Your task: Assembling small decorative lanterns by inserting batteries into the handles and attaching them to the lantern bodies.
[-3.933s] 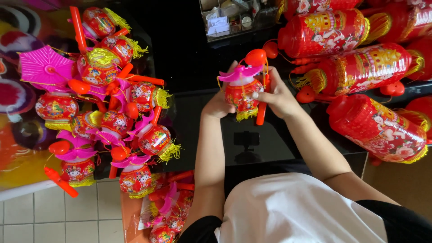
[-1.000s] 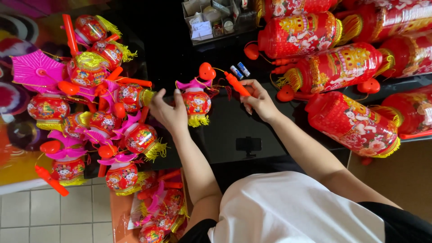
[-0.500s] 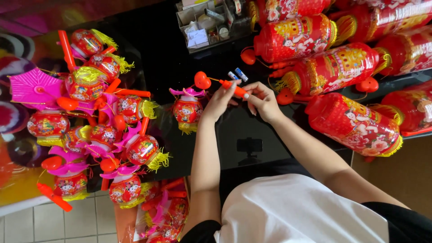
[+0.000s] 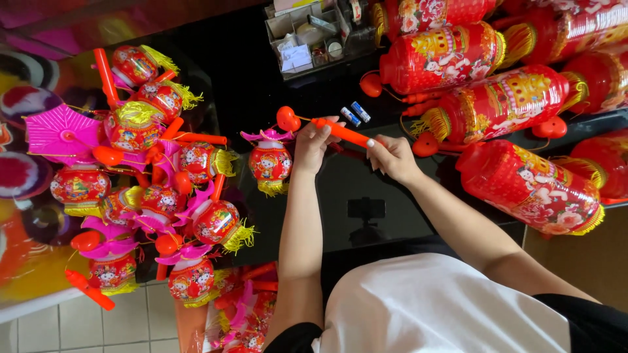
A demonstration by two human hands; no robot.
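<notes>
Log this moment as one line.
left hand and right hand: gripping orange plastic stick | small red round lantern: dangling off stick's end | two small batteries: behind stick

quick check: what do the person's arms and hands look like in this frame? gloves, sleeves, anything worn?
Both arms are bare from the hands up to the shoulders; no gloves, watch or bands show. The left hand and right hand have pale-painted nails. The person wears a white short-sleeved top and dark trousers.

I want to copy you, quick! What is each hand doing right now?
Left hand: closed on the orange stick, near the end where the small lantern hangs.
Right hand: closed on the stick's other end.
</notes>
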